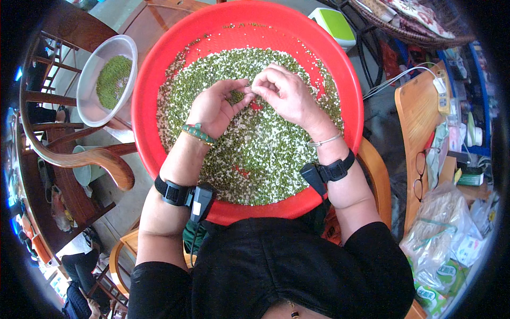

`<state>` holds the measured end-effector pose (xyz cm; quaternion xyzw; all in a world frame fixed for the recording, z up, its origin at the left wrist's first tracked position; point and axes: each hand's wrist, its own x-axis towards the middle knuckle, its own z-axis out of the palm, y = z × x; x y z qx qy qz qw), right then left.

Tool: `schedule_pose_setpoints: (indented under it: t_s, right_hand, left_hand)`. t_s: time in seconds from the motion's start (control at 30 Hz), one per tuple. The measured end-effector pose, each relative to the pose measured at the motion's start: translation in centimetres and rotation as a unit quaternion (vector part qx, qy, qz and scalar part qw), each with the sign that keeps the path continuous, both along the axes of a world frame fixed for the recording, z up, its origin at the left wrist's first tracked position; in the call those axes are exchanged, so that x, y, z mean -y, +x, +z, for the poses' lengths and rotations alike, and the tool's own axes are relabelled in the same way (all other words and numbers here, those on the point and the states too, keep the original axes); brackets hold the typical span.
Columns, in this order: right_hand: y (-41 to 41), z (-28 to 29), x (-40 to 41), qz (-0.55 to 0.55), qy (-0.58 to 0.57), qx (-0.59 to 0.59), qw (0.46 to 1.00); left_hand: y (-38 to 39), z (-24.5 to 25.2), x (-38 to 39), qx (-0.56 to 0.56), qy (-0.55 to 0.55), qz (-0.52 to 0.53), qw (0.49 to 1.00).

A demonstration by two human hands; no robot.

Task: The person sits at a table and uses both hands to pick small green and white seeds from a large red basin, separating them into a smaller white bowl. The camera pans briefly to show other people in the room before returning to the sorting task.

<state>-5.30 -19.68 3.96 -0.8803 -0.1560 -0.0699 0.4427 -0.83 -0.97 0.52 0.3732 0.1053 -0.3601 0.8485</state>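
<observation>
A large round red plastic tray (350, 91) lies before me, spread with a mix of small green beans and white pieces (263, 155). Above its middle, my left hand (217, 105) is turned partly palm up, thumb and fingertips close together. My right hand (283, 93) comes in from the other side with fingers curled, its thumb and forefinger pinched at the left fingertips. Anything between the fingertips is too small and covered to make out. Below the hands, a small patch of bare red tray shows through.
At the left, a translucent plastic basin (85, 95) with green beans (111, 81) rests by a wooden chair arm (91, 157). On the right are a wooden board (414, 103) with a power strip (443, 99), eyeglasses (419, 175) and plastic bags (438, 223). A green-lidded bin (334, 26) stands behind.
</observation>
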Motion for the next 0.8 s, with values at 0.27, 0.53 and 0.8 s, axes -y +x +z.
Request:
schedule_pose_setpoints:
  t_s: [0.27, 0.53, 0.8]
  right_hand:
    - [0.2, -1.6, -0.8, 0.000, 0.012, 0.008, 1.000]
    - [0.5, -1.7, 0.4, -0.056, -0.038, 0.022, 0.997]
    - [0.3, -1.0, -0.1, -0.018, -0.038, 0.042, 0.998]
  left_hand:
    - [-0.3, 0.4, 0.4, -0.030, 0.011, 0.005, 0.999]
    - [0.1, 0.3, -0.1, -0.007, 0.009, 0.001, 1.000]
    - [0.1, 0.4, -0.2, -0.009, 0.006, 0.019, 1.000]
